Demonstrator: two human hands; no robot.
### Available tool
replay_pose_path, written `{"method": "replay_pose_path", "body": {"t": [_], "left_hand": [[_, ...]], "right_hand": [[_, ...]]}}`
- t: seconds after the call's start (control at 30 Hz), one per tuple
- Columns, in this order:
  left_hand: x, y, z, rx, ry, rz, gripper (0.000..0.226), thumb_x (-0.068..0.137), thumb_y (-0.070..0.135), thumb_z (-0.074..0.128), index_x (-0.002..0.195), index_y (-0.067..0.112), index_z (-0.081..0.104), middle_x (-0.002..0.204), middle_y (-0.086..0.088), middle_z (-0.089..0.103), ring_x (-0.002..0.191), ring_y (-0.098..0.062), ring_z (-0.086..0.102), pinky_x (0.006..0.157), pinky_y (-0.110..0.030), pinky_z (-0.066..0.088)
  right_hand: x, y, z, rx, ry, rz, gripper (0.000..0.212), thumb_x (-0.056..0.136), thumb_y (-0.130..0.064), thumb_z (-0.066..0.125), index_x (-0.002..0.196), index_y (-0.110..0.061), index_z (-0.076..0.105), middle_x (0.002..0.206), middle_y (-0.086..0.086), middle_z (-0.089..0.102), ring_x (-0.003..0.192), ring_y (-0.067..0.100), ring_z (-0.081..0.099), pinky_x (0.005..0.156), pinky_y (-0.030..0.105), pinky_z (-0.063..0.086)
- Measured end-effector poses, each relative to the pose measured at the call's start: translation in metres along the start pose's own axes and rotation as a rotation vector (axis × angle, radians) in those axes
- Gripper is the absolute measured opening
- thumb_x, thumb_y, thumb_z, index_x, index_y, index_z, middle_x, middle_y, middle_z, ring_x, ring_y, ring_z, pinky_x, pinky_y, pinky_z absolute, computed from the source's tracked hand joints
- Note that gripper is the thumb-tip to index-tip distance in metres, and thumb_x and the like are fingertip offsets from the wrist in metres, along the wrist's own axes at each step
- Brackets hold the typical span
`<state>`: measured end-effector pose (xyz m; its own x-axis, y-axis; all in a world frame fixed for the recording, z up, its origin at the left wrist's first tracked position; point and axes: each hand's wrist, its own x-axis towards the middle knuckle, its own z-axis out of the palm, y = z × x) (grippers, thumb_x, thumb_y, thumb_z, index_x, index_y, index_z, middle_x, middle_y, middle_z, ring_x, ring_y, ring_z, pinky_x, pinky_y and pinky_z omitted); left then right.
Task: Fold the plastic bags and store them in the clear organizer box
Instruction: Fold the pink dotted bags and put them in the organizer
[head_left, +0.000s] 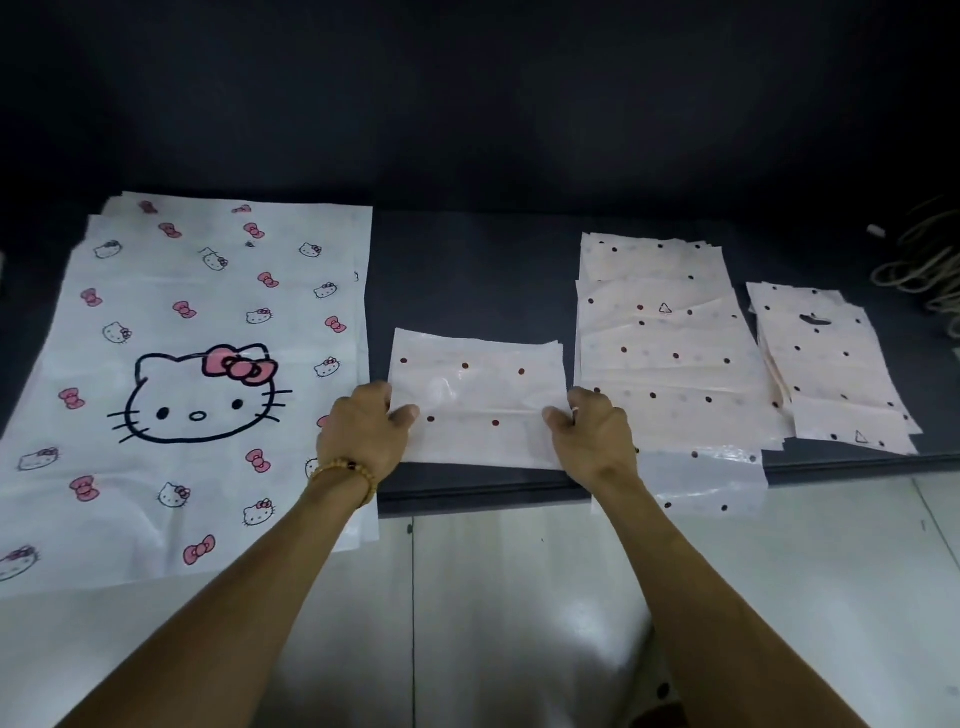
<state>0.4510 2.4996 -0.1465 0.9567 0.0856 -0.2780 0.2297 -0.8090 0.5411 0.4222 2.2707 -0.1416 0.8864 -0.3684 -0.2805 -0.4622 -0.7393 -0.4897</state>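
Floor: pale glossy tiles (519, 597) lay nearest, under both forearms, reflecting the light.
Table: a dark surface (467, 270) began past the tiles, its front edge running below the wrists.
Left hand: the left hand (363, 431) rested at the left edge of the folded bag (478, 400), thumb lying on top of the plastic and the other fingers curled at the edge, pinching it.
Bracelet: a beaded bracelet (345, 470) sat on the left wrist.
Right hand: the right hand (592, 431) gripped the bag's right edge, thumb on the sheet and fingers curled beside it.
Folded bag: pale plastic with dark red dots, folded into a flat rectangle, lay on the table between the two hands, near the front edge.
Cat bags: a stack of large white bags (208, 364) printed with a cat face and pink bows lay to the left, just beside the left hand, hanging over the table's front edge.
Dotted pile: a spread pile of dotted bags (670, 364) lay to the right, its nearest sheet overhanging the table edge by the right wrist.
Smaller pile: further right, a narrower pile of dotted bags (831, 364) lay apart from it.
Cord: a coil of light cord (919, 265) sat at the far right.
Backdrop: a dark wall (467, 104) stood behind the table.
Organizer box: I could not see it from here.
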Motion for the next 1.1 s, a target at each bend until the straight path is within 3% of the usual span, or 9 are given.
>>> {"method": "replay_pose_path", "body": {"t": [0.13,0.27,0.37,0.47,0.6,0.7,0.93,1.0,1.1], "left_hand": [[0.004,0.003,0.0,0.106,0.011,-0.01,0.027,0.093,0.037,0.053,0.086,0.012,0.046,0.087,-0.012,0.06,0.085,-0.031,0.059,0.076,-0.041,0.052],[0.001,0.011,-0.002,0.17,0.142,-0.005,0.03,0.089,0.033,0.06,0.102,0.009,0.048,0.099,-0.016,0.062,0.089,-0.037,0.06,0.068,-0.04,0.048],[-0.009,0.012,0.0,0.252,0.28,0.317,0.04,0.082,0.024,0.065,0.117,0.007,0.055,0.116,-0.016,0.055,0.105,-0.037,0.053,0.073,-0.043,0.05],[-0.021,0.0,0.015,0.366,0.09,0.688,0.04,0.092,0.025,0.052,0.129,0.012,0.054,0.137,-0.011,0.05,0.13,-0.033,0.041,0.103,-0.045,0.04],[-0.02,-0.013,0.026,0.461,-0.039,0.651,0.054,0.1,0.04,0.024,0.148,0.018,0.028,0.156,-0.003,0.021,0.146,-0.025,0.01,0.119,-0.044,0.009],[-0.016,-0.01,0.029,0.494,-0.035,0.615,0.057,0.099,0.045,0.016,0.15,0.019,0.021,0.158,-0.001,0.015,0.146,-0.025,0.005,0.118,-0.048,0.005],[-0.014,-0.011,0.037,0.612,-0.032,0.567,0.061,0.096,0.048,0.004,0.151,0.022,-0.004,0.159,-0.001,-0.006,0.145,-0.025,-0.012,0.117,-0.048,-0.004],[-0.016,-0.009,0.037,0.607,-0.018,0.559,0.064,0.094,0.049,0.002,0.151,0.02,0.0,0.159,-0.003,-0.002,0.146,-0.026,-0.009,0.117,-0.049,-0.002],[-0.019,-0.007,0.038,0.577,0.004,0.547,0.065,0.093,0.047,0.002,0.151,0.018,0.008,0.159,-0.004,0.005,0.146,-0.027,-0.003,0.118,-0.049,-0.001]], "right_hand": [[0.008,-0.003,0.004,-0.046,-0.018,0.068,0.029,0.093,-0.037,0.056,0.081,-0.011,0.047,0.08,0.005,0.053,0.078,0.024,0.053,0.065,0.03,0.042],[0.011,-0.004,0.006,-0.058,-0.018,0.124,0.035,0.092,-0.04,0.057,0.08,-0.009,0.047,0.077,0.006,0.051,0.075,0.023,0.05,0.062,0.027,0.037],[0.012,-0.005,0.006,-0.044,-0.027,0.137,0.035,0.092,-0.04,0.057,0.081,-0.008,0.047,0.077,0.005,0.05,0.075,0.022,0.05,0.063,0.028,0.037],[0.013,-0.005,0.006,-0.048,-0.034,0.145,0.034,0.092,-0.04,0.057,0.082,-0.009,0.047,0.076,0.004,0.05,0.075,0.022,0.05,0.063,0.028,0.037],[0.014,-0.004,0.008,-0.051,-0.042,0.14,0.033,0.094,-0.039,0.055,0.088,-0.007,0.053,0.082,0.007,0.055,0.08,0.025,0.056,0.066,0.031,0.042],[0.015,-0.003,0.009,-0.057,-0.046,0.146,0.034,0.095,-0.039,0.052,0.096,-0.005,0.055,0.088,0.01,0.059,0.087,0.028,0.059,0.072,0.034,0.047],[0.011,-0.008,0.005,-0.085,0.011,0.173,0.034,0.091,-0.043,0.058,0.099,-0.01,0.053,0.095,0.009,0.063,0.083,0.026,0.055,0.066,0.03,0.039],[-0.004,-0.014,0.008,-0.168,0.233,0.06,0.038,0.086,-0.036,0.066,0.11,-0.012,0.051,0.101,0.01,0.063,0.091,0.032,0.058,0.068,0.034,0.042],[-0.028,-0.031,0.032,-0.291,0.382,-0.443,0.046,0.082,-0.024,0.07,0.122,-0.007,0.055,0.119,0.014,0.059,0.11,0.033,0.055,0.091,0.044,0.047]]}}
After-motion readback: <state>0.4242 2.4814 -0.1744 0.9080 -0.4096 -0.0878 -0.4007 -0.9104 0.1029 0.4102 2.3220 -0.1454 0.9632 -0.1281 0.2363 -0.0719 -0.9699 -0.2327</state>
